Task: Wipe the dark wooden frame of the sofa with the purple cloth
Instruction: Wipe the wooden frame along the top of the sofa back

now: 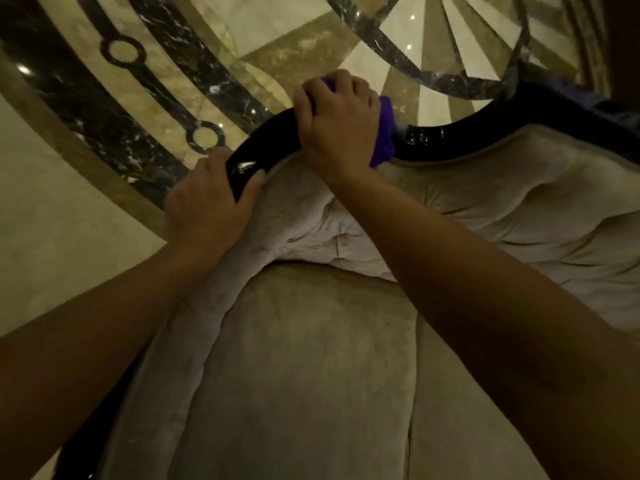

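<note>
At twelve o'clock, my right hand (341, 121) clamps the purple cloth (383, 133) around the frame (426, 135); left hand (207, 206) grips it at nine. I'd press evenly along its curve.

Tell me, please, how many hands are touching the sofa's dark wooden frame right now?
2. The left hand grips the dark wooden frame at its lower-left end; the right hand presses the purple cloth onto the frame further up the curve.
</note>
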### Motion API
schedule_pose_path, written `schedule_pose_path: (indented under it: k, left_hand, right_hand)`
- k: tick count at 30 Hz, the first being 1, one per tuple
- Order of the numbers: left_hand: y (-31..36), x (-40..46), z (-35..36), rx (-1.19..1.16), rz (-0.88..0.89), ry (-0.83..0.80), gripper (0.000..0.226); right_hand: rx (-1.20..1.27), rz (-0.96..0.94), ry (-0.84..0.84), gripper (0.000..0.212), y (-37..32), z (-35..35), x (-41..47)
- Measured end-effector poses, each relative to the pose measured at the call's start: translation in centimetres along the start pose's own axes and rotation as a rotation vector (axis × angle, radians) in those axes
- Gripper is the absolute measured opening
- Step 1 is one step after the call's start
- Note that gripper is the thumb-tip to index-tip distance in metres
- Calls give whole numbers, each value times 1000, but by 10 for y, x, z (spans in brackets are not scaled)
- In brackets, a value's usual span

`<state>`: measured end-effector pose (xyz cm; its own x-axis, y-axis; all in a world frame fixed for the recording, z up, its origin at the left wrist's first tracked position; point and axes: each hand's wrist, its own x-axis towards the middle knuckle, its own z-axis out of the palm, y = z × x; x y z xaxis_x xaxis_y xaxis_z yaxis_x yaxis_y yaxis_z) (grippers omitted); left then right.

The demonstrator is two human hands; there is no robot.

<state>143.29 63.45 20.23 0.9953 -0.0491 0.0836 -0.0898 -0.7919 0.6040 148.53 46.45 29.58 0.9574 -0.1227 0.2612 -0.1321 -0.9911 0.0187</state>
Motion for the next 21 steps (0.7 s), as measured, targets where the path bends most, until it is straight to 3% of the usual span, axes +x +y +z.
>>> schedule_pose_path:
  k: [4,6,9,14,17,21]
  left_hand:
    - [-6,0,0,67,-17,22,72]
    - [-3,-1,-4,69,-23,21,74]
    - [1,0,-8,58,-5,13,76]
    - [5,-4,-13,69,34,10,75]
    - [2,-5,-17,63,42,-6,77]
    - [-1,-6,-14,70,45,-8,77]
  right_hand:
    - [43,-86,48,40,10,3,4]
    - [53,-174,-3,42,19,-2,10]
    - [-53,-118,-129,43,57,-13,24]
    - [-735,-185,-331,38,122,-52,15]
    - [-1173,-297,-495,38,115,-83,23]
    - [-1572,-481,-532,49,113,-109,28]
